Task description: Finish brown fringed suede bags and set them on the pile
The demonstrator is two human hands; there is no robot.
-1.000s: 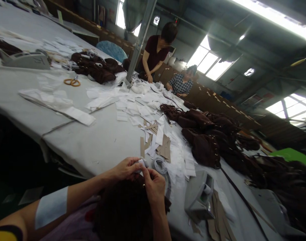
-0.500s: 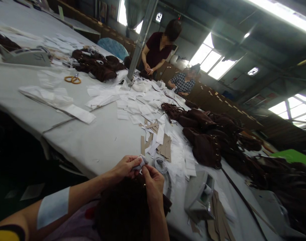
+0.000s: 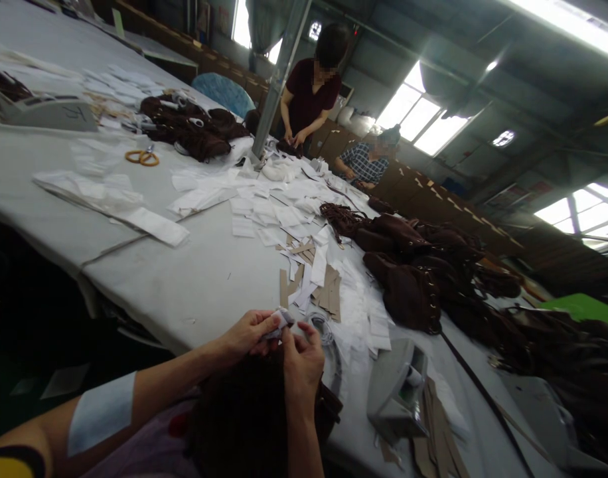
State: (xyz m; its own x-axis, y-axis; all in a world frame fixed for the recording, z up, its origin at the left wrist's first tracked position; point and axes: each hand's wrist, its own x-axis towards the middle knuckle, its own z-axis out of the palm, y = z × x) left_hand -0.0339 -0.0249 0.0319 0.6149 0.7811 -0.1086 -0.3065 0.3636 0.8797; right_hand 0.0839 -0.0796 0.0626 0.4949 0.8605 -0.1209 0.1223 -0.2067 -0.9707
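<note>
My left hand [image 3: 249, 332] and my right hand [image 3: 303, 362] meet at the table's near edge, both pinched on a small white paper piece [image 3: 280, 321]. Under my wrists lies a dark brown suede bag [image 3: 249, 418] on my lap. A roll of white tape [image 3: 320, 325] rests on the table just beyond my right fingers. A grey tape dispenser [image 3: 393, 392] stands to the right of my hands.
The long grey table [image 3: 194, 279] carries scattered white and brown paper pieces [image 3: 304, 265], piles of brown bags [image 3: 418, 272], orange-handled scissors [image 3: 142, 157] and another grey dispenser [image 3: 45, 113]. Two other people [image 3: 311, 93] work at the far end by a metal post [image 3: 277, 79].
My hands stay together on the white piece and have shifted slightly; my right fingers curl closer over it. The standing person at the far end has straightened and moved a little left.
</note>
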